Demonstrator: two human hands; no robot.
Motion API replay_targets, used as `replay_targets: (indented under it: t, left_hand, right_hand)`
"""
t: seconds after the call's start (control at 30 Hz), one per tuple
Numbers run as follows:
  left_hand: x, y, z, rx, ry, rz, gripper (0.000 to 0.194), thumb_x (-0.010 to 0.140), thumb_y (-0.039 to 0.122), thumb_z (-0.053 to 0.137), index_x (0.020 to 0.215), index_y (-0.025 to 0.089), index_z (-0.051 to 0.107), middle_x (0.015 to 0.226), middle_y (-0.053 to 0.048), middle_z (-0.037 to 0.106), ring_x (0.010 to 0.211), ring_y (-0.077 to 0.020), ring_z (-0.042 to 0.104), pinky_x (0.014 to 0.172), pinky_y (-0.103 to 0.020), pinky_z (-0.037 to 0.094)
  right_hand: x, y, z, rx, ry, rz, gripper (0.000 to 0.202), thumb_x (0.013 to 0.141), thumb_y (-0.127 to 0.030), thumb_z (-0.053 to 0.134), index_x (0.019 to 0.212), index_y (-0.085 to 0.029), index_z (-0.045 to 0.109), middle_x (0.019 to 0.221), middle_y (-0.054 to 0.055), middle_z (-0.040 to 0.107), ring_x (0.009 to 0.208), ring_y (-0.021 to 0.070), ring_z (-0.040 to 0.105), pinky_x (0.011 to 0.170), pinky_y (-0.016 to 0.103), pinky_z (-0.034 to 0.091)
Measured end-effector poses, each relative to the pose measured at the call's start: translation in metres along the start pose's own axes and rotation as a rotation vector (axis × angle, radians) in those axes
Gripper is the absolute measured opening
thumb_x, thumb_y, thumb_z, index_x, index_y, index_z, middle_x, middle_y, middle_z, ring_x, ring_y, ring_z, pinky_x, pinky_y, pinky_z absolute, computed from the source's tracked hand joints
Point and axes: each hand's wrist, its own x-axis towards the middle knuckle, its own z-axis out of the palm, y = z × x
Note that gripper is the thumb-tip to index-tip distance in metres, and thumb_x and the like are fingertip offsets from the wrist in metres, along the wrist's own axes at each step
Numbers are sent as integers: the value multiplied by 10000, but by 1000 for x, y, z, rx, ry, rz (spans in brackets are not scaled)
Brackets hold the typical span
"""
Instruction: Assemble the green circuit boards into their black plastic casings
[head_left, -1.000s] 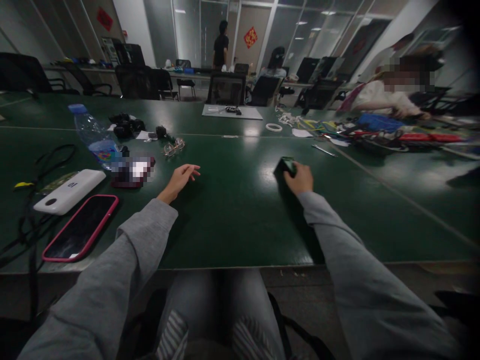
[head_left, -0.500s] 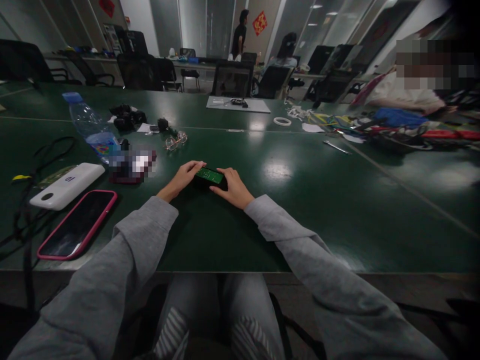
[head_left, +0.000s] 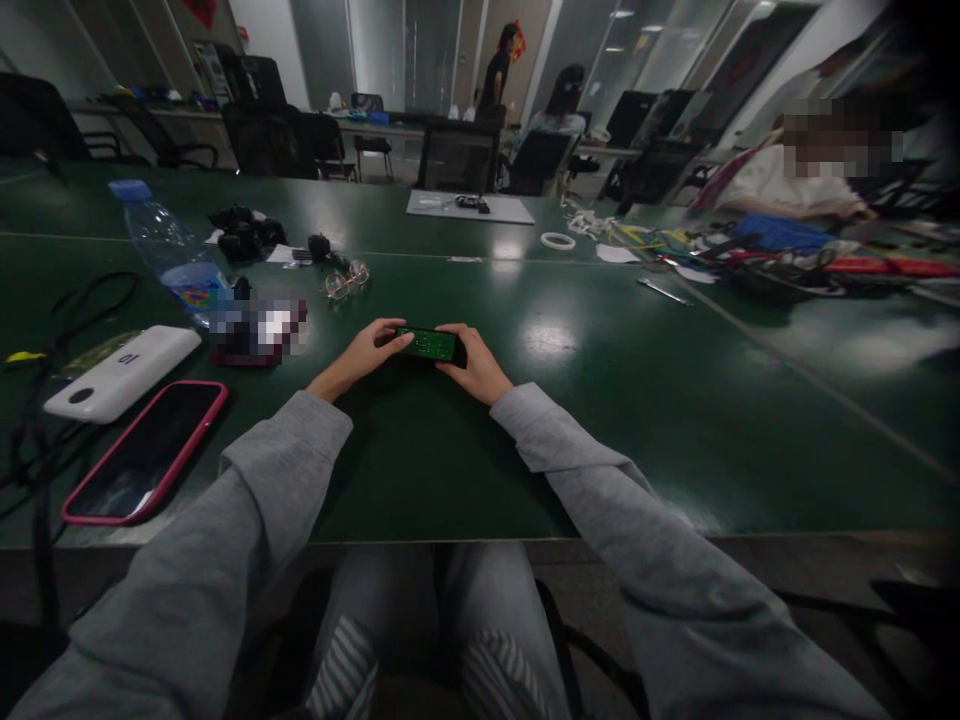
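A small black rectangular device with a green face and pale marks (head_left: 433, 345) is held sideways between both hands, just over the dark green table (head_left: 442, 460). Whether the face is a lit screen or a circuit board, I cannot tell. My left hand (head_left: 373, 347) grips its left end, thumb lying on the green face. Around the right end my right hand (head_left: 475, 362) is closed, fingers at the far edge and thumb at the near edge. The device's underside is hidden.
Left of my arms lie a pink-edged phone (head_left: 150, 450), a white power bank (head_left: 124, 372) and black straps. Behind them are a dark-red-edged item (head_left: 255, 335), a water bottle (head_left: 169, 250) and glasses (head_left: 347, 281). Cables (head_left: 705, 245) lie far right, near a seated person.
The device's green face has turned more level and shifted slightly right. My left thumb has moved onto that face, and my right hand has moved slightly right with it. The whole view shifted a little.
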Motion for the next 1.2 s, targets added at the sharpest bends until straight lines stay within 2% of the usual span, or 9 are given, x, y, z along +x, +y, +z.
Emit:
replay_targets:
  t: [0.13,0.3,0.4,0.57,0.7,0.8,0.97,1.1,1.2]
  left_hand:
    - [2,-4,0,-36,-14,12,598,778,504,669,1250,153,560,1290,-152,588,1187,-262,552,1010,-429,445]
    - [4,-7,-1,-42,-31,5,596,769,500,681,1244,157,574,1257,-149,613,1142,-252,584,992,-420,460]
    - [4,-7,-1,-52,-28,21,557,777,478,676,1217,146,595,1229,-148,630,1115,-242,601,990,-405,460]
    - [2,-11,2,-31,21,86,569,790,507,640,1204,119,605,1177,-136,658,1068,-234,619,960,-376,468]
    - [-3,-15,6,110,124,90,546,806,598,561,1060,128,674,1052,-109,699,973,-235,640,888,-345,480]
    - [-9,-12,10,162,191,91,526,817,602,540,1043,147,681,1034,-98,704,970,-238,642,878,-340,477]
    - [-28,9,15,168,253,-3,509,840,566,530,1111,155,659,1126,-108,691,1090,-254,608,958,-354,448]
    - [-47,32,17,167,231,13,528,797,581,585,1099,154,660,1124,-132,696,1080,-267,617,948,-365,457]
    - [-58,40,18,159,196,28,590,742,601,639,1122,150,642,1154,-141,687,1106,-271,610,952,-363,452]
  right_hand:
    - [3,9,2,214,21,57,589,777,-413,729,1272,-244,459,1219,79,541,1166,254,511,1028,476,419]
    - [7,28,4,430,60,253,552,823,-557,629,1238,-217,500,1013,61,606,968,212,599,921,444,492]
    - [8,34,4,429,88,284,513,807,-543,652,1185,-210,554,954,45,608,949,199,598,928,433,484]
    - [7,35,10,388,125,282,448,793,-509,662,1101,-187,611,976,56,614,966,193,593,919,392,487]
    - [8,33,16,312,196,331,377,814,-468,637,1054,-177,630,973,56,647,942,182,616,918,362,487]
    - [12,30,19,256,238,416,353,797,-440,657,1031,-176,646,961,50,668,940,176,630,923,338,485]
    - [14,16,20,216,288,475,350,776,-419,663,1017,-166,655,928,53,682,898,178,649,889,337,504]
    - [9,6,19,181,319,486,325,780,-421,649,990,-174,660,909,48,684,895,183,652,883,349,507]
    - [6,4,18,171,327,490,299,786,-405,645,987,-183,656,939,45,686,914,178,649,896,346,499]
